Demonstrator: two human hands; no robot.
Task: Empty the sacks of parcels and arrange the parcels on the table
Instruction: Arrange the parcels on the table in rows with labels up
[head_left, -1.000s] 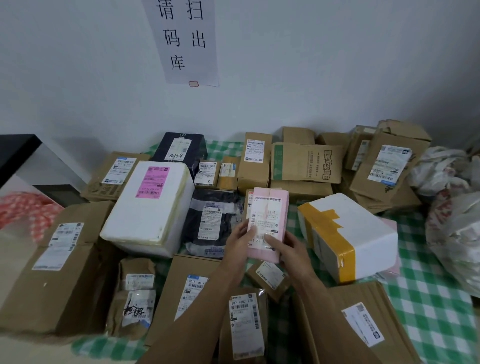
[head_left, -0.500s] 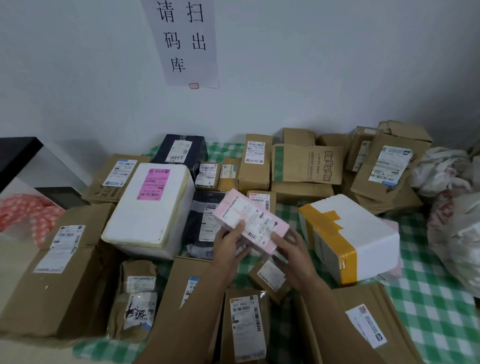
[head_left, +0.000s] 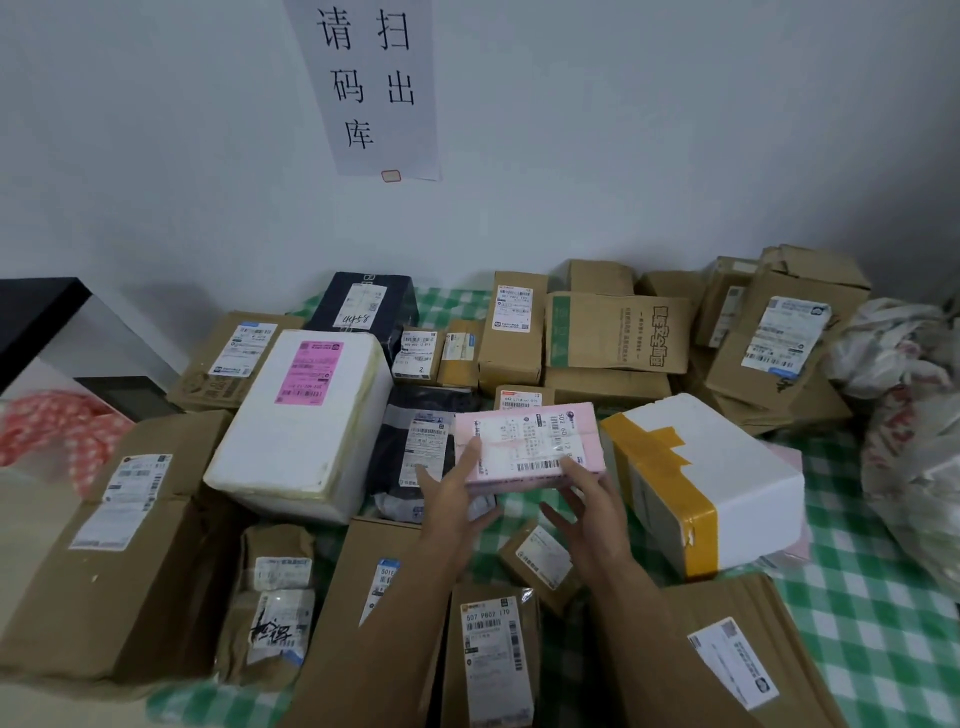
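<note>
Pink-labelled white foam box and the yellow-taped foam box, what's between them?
Head view: a dark mailer bag lies there, plus the pink parcel in the left hand, right hand touching it.

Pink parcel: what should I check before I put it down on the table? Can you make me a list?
1. Left hand holds the pink parcel, thumb on top: ok.
2. Right hand touches its near edge with straight fingers: ok.
3. Label faces up: ok.
4. Bare spot on the green checked table right below the parcel: not ok; a black bag parcel and a small brown box lie there.
5. Gap to the taped foam box: cannot tell.
</note>
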